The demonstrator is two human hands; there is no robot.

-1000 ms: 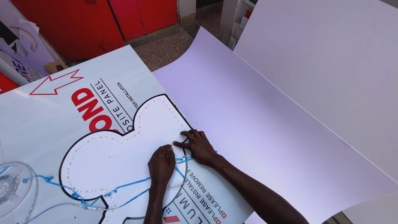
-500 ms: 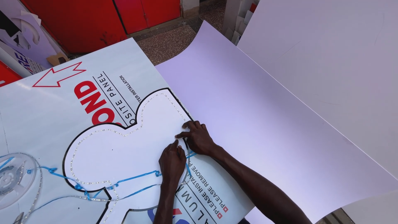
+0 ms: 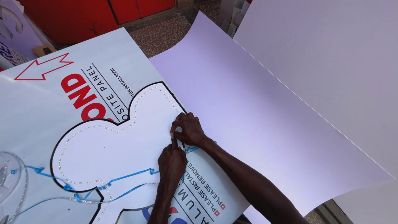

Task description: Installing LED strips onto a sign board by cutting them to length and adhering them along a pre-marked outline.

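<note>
Head view: both hands meet at frame centre on the rim of a white cutout shape [image 3: 107,153] set in a printed panel [image 3: 37,103]. Right hand [image 3: 188,129] fingers curl shut, pinching a small white strip [image 3: 179,141]. Left hand [image 3: 172,162] presses down just below it, grip unclear. Blue wire [image 3: 124,178] runs lower left. Lilac sheet [image 3: 257,124] lies to the right.

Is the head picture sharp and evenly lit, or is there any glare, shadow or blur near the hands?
Head view: sharp and evenly lit by soft light; both hands, left and right, are in focus; only faint shadows under them on the white panel; no strong glare; the lilac sheet shades gently darker along its curve.
</note>
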